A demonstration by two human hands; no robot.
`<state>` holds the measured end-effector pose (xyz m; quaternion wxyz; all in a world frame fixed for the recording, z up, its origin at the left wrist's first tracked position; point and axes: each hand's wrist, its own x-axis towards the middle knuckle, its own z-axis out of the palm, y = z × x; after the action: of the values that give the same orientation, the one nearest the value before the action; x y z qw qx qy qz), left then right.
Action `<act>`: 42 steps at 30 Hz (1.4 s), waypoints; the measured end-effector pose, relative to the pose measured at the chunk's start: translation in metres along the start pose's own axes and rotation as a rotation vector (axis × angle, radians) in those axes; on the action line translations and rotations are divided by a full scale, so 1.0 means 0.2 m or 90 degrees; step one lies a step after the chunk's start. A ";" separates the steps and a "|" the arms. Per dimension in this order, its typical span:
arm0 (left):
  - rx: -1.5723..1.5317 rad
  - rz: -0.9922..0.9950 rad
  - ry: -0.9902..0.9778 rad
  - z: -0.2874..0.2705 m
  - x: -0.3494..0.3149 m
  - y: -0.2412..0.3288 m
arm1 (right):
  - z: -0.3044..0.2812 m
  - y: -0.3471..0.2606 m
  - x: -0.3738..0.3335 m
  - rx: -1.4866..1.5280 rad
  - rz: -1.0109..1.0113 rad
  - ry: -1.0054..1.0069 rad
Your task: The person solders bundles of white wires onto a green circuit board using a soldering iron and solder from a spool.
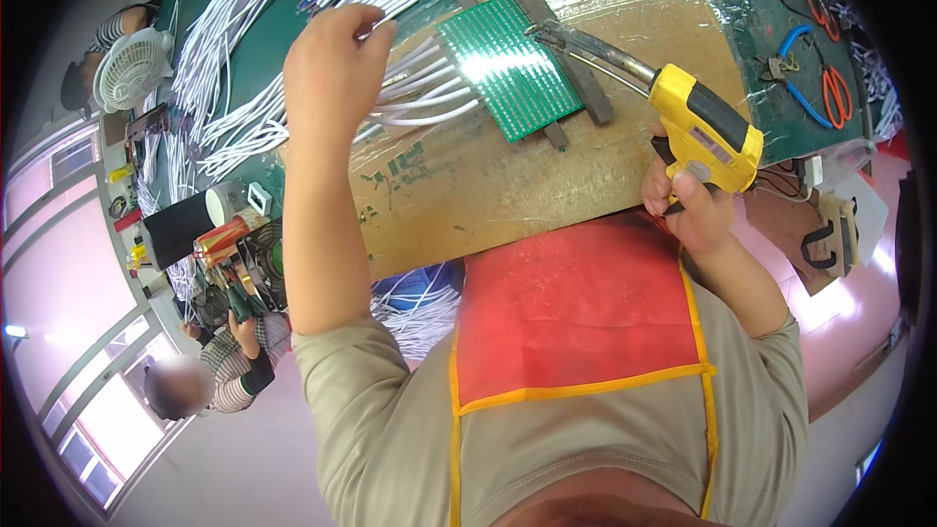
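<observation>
My right hand [688, 205] grips a yellow and black soldering gun [712, 127]. Its long metal tip reaches left to the upper right edge of a green circuit board panel [527, 88] with rows of pads. White cables [425, 102] run from the panel's left edge toward the left. Over these cables, left of the panel, my left hand [337, 59] is raised with curled fingers and the thumb close to them. What it pinches, if anything, is hidden. Dark metal bars [586, 88] lie along and under the panel on a brown work board [439, 205].
Bundles of white cables [244, 10] spread over the green table at the far left. Blue-handled pliers [805, 88] and red-handled scissors [836, 98] lie at the right. A white fan [132, 68] stands far left. A co-worker [234, 361] sits at the left beside tools.
</observation>
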<state>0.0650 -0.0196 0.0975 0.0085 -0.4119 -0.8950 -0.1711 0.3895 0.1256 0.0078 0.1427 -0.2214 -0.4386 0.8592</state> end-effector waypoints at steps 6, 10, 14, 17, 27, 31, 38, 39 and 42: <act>0.071 0.030 -0.143 0.23 0.25 -0.18 | 0.01 0.01 0.01 -0.005 -0.001 0.002; 0.110 0.079 -0.147 0.28 0.25 -0.20 | 0.01 0.01 0.00 0.010 0.003 0.010; 0.009 0.062 -0.020 0.23 0.20 -0.17 | 0.00 0.02 0.00 0.016 -0.016 0.003; -0.302 -0.012 0.185 0.09 0.10 -0.14 | 0.01 0.01 0.01 0.012 -0.027 0.001; -0.106 0.245 0.144 -0.03 -0.46 0.24 | 0.02 0.00 0.00 -0.034 -0.026 -0.004; -0.092 0.106 0.034 0.08 -0.54 0.22 | 0.02 0.02 -0.02 -0.042 -0.033 0.001; -0.012 0.049 -0.014 0.16 -0.54 0.23 | 0.01 0.05 -0.06 -0.056 -0.001 -0.034; 0.003 0.061 -0.003 0.17 -0.54 0.23 | 0.01 0.05 -0.06 -0.055 -0.007 -0.032; 0.013 0.051 -0.015 0.17 -0.53 0.24 | 0.01 0.05 -0.06 -0.047 -0.002 -0.030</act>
<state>0.1747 -0.0588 0.0630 0.0089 -0.4492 -0.8796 -0.1565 0.3986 0.1133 0.0047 0.1254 -0.2053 -0.4733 0.8474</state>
